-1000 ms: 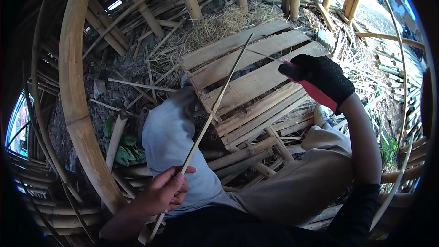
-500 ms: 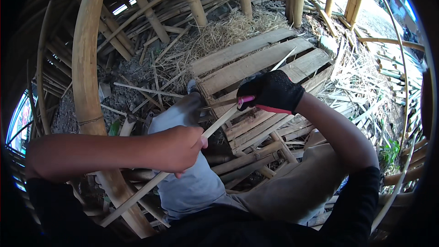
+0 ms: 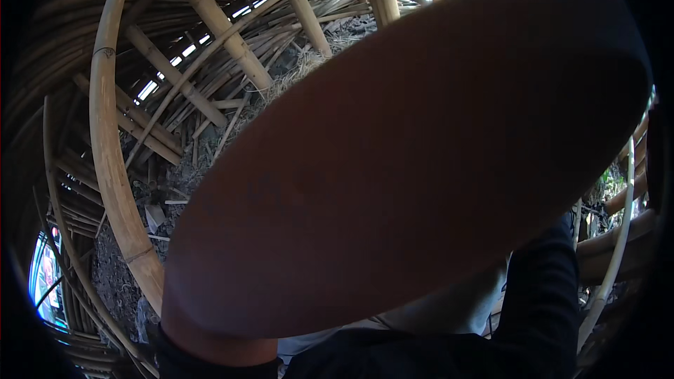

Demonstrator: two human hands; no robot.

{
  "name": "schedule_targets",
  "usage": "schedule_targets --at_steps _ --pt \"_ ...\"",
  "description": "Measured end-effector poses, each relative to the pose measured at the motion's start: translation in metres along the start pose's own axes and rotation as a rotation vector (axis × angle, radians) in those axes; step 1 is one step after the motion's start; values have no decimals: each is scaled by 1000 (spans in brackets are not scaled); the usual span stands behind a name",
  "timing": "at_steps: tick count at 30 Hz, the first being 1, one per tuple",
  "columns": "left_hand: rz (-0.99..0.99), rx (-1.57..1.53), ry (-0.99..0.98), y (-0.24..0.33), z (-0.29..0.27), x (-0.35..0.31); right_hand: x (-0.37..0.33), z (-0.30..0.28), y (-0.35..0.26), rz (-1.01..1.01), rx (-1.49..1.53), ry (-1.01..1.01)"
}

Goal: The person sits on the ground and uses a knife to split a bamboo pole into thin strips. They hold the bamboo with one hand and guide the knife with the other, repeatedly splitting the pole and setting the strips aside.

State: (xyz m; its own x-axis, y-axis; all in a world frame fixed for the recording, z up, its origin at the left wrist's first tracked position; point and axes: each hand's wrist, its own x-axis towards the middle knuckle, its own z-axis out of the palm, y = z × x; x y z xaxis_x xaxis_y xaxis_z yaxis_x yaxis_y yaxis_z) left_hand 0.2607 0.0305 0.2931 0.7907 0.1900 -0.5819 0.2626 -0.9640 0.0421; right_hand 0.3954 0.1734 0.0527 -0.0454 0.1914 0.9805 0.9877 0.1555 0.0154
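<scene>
Head view is mostly blocked by a bare forearm (image 3: 393, 168); both hands are hidden, grip impossible to tell.

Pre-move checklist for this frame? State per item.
1. View of the work: not ok. A bare forearm close to the camera covers most of the picture.
2. Left hand: cannot tell, no hand shows.
3. Right hand: cannot tell; only a dark sleeve shows at lower right.
4. Anything held: cannot tell, hidden behind the forearm.
5. Curved bamboo pole at left: ok, in view, nothing touching it.
6. Ground with straw and bamboo scraps: ok, visible left of the forearm.
</scene>
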Motion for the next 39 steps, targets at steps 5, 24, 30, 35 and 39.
schedule_targets --at_steps 5,24,30,35,39 --pt "267 -268 480 59 49 10 38 -10 -22 449 560 -916" --pt "252 -553 1632 -87 235 -58 45 -81 -39 574 1157 -1104" --pt "663 -836 1847 -36 259 -54 57 -99 -110 291 940 -1320" --pt "610 -897 1874 -46 270 -60 67 -116 -119 421 688 -1286" --pt "578 -918 1953 -40 263 -61 82 -144 -141 394 518 -1387"
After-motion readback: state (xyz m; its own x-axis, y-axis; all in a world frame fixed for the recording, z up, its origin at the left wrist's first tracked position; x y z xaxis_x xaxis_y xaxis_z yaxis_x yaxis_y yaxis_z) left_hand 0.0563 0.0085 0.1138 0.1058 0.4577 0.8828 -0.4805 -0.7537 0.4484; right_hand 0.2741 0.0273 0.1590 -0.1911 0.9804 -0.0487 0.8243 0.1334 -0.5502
